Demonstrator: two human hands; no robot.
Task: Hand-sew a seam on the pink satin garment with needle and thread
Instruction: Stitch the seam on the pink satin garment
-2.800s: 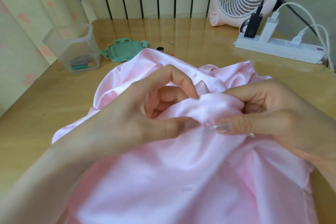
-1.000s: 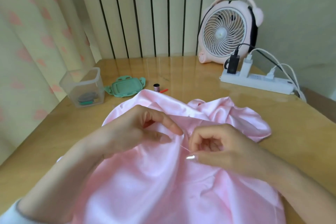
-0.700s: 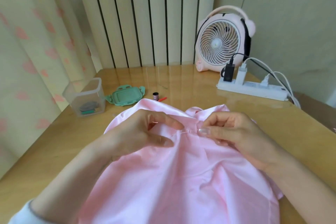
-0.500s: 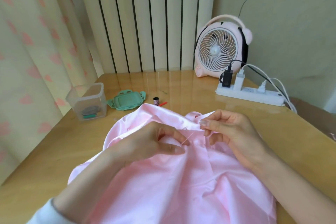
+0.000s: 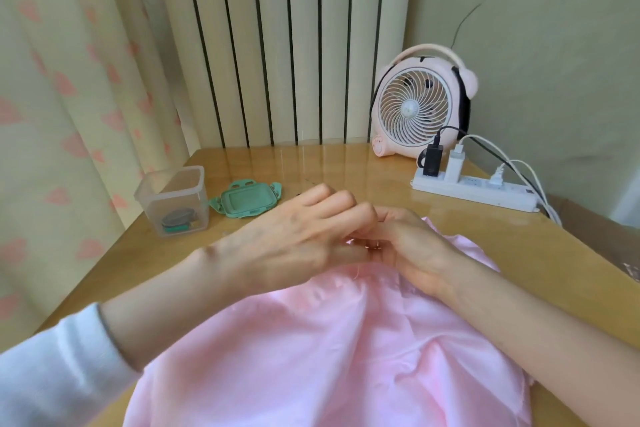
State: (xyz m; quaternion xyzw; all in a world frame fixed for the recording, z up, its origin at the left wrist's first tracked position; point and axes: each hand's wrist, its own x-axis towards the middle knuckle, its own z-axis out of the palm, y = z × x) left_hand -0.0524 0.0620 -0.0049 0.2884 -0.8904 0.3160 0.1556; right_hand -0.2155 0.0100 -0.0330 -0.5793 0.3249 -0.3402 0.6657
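Note:
The pink satin garment [image 5: 332, 350] lies bunched on the wooden table [image 5: 519, 253] in front of me. My left hand [image 5: 298, 236] rests back-up over the garment's far edge, its fingers curled and closed on the fabric. My right hand [image 5: 412, 250] meets it fingertip to fingertip, pinching the same fold. A short bit of pale thread [image 5: 356, 272] shows just below the fingertips. The needle is hidden between the hands.
A clear plastic box [image 5: 173, 199] and its green lid [image 5: 246, 199] sit at the far left of the table. A pink desk fan [image 5: 420, 104] and a white power strip [image 5: 474, 189] with plugs and cables stand at the far right. A radiator and curtain are behind.
Both hands have moved farther away from me and closed together at the garment's far edge. My left hand has turned back-up and now covers the small spool. The view has tilted upward.

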